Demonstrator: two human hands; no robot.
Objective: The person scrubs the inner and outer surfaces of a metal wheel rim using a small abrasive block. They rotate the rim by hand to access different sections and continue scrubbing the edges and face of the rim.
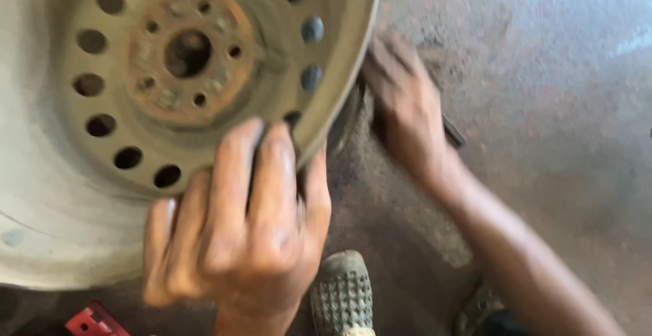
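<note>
A dusty beige steel wheel rim (pixel 61 193) with a rusty hub (pixel 189 54) and a ring of round holes fills the upper left. My left hand (pixel 238 231) grips the rim's lower right edge, fingers curled over its lip. My right hand (pixel 404 102) is blurred and lies against the outer side of the rim's right edge, close to the floor. It appears closed around a dark bar-like tool (pixel 454 134), one end of which sticks out below the palm. The rest of the tool is hidden by the hand.
The ground is stained, reddish-grey concrete (pixel 557 105). A worn grey shoe (pixel 341 295) is at the bottom centre and a second shoe (pixel 485 312) sits under my right forearm. A small red object (pixel 92 321) lies at the bottom left by the rim.
</note>
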